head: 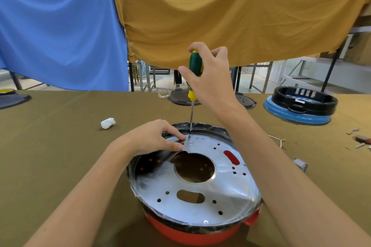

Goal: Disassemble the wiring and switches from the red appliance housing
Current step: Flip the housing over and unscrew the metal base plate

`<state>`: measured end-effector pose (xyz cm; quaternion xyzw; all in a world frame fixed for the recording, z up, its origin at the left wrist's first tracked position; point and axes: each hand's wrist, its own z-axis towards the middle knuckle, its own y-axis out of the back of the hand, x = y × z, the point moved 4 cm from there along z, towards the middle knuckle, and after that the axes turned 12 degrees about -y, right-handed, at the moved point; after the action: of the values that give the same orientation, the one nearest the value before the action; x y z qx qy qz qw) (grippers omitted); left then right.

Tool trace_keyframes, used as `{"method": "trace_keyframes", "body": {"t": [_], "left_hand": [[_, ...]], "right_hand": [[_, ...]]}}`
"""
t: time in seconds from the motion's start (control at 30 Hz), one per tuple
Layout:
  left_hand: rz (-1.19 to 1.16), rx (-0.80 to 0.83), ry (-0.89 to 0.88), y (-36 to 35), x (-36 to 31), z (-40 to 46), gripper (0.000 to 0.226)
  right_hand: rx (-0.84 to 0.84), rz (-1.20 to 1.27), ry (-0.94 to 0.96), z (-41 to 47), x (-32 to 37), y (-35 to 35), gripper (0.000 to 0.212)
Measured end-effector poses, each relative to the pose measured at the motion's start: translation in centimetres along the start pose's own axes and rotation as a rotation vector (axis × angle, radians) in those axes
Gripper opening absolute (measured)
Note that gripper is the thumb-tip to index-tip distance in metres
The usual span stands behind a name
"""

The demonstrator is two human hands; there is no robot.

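1. Nearest to the person, the red appliance housing (200, 232) sat at the front edge of the olive-covered worktop (60, 146), its round body partly cut off by the bottom of the view.
2. A shiny metal plate (224, 186) covered its top, with a big round hole in the middle, an oblong slot toward the near rim and small holes scattered about; red showed through several of them.
3. The left hand (154, 138) lay on the plate's far left part, thumb and fingertips pressed flat against the metal just beside a screw (190, 143), gripping nothing.
4. The right hand (208, 74) was clenched round the green and yellow handle of a screwdriver (195, 64), held upright above the housing, the shaft running straight down so its tip met the plate near the far rim.
5. To the left, a small white wad (108, 123) lay alone on open cloth, well apart from the housing.
6. To the right, wire scraps and small bits (361, 140) lay near the worktop's right edge.
7. Farther back on the right stood a black ring on a blue base (301, 106), and dark round parts (180, 100) lay at the far edge behind the screwdriver.
8. Beyond the worktop hung a blue cloth (60, 26) and a mustard cloth (241, 16), with metal frames visible below them.
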<state>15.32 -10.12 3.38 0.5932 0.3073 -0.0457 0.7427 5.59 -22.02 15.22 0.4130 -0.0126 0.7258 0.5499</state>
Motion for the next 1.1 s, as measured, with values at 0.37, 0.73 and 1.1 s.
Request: {"method": "trace_keyframes", "body": {"t": [0.37, 0.73, 1.1], "left_hand": [[0.008, -0.013, 0.008, 0.1, 0.0, -0.3, 0.024], [0.007, -0.004, 0.013, 0.0, 0.0, -0.1, 0.023], [-0.001, -0.013, -0.004, 0.0, -0.2, -0.2, 0.026]], "right_hand": [[0.038, 0.007, -0.019, 0.0, -0.2, 0.0, 0.040], [0.090, 0.034, -0.004, 0.0, -0.4, 0.2, 0.047], [0.149, 0.076, -0.034, 1.0, -1.2, 1.1, 0.045]]}}
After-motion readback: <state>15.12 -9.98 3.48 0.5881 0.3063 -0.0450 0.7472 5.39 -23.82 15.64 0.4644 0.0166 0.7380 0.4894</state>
